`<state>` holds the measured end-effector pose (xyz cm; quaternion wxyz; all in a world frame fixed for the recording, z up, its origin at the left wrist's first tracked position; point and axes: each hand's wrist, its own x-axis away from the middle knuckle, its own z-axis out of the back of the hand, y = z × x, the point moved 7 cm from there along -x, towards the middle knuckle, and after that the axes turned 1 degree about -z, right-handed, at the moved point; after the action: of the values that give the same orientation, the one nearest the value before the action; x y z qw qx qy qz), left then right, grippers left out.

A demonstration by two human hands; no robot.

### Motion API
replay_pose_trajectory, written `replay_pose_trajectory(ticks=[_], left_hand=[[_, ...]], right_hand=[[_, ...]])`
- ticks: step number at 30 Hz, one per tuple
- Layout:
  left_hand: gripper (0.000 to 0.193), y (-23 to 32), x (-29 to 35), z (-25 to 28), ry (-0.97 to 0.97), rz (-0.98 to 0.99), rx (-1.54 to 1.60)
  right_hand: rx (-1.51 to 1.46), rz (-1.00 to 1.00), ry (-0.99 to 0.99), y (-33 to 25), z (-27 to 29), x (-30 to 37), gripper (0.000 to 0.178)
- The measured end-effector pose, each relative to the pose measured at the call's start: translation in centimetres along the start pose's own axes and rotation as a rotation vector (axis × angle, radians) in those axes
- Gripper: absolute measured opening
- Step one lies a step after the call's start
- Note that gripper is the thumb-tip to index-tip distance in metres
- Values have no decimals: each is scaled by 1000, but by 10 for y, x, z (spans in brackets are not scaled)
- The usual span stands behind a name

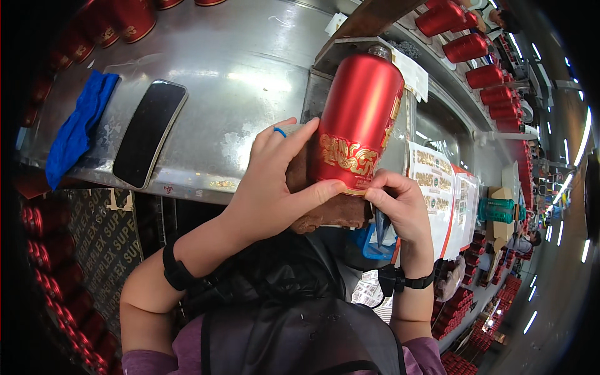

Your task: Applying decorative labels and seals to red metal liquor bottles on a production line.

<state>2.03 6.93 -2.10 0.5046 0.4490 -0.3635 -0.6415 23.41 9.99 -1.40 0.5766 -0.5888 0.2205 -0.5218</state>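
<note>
Red bottle (359,119) at frame centre: metallic red body, gold ornamental band near the lower end, silver neck pointing to upper right. Tilted, base toward the body, resting on a brown padded block (325,209).

Left hand (275,187) wrapped round the base end: thumb pressed along the bottom edge of the gold band, fingers curled over the left flank, blue ring on one finger. Firm closed hold on the bottle.

Right hand (403,206) at the bottom right corner of the bottle, fingers pinched together at the base rim. Looks like pressing or smoothing the lower band edge; can't tell whether anything thin sits in the pinch.

Progress, as a judgement: gold band already seated round the body, lying flat where visible. Remaining work appears limited to the lower edge under the fingertips. Far side of the bottle hidden, so no call on that. Bottle not yet back among the others.

Outward: curved steel work surface (250,62) behind, with a black phone (150,132) lying face up at left centre and a blue cloth (78,128) just left of it, apart from each other. More red bottles (465,47) lined up along the upper right, running down the right side; others along the upper left edge and stacked at lower left. Printed label sheets (440,184) right of the hands. Black wristbands on both wrists.
</note>
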Motion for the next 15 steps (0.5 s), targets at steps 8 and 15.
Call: replay_pose_trajectory(ticks=[8,15], left_hand=[[65,-11,0,1,37,-16,88],[66,-1,3,3,11,9,113]], right_hand=[[4,11,-2,-1,0,0,13],[-23,1,-12,0,0,0,12]])
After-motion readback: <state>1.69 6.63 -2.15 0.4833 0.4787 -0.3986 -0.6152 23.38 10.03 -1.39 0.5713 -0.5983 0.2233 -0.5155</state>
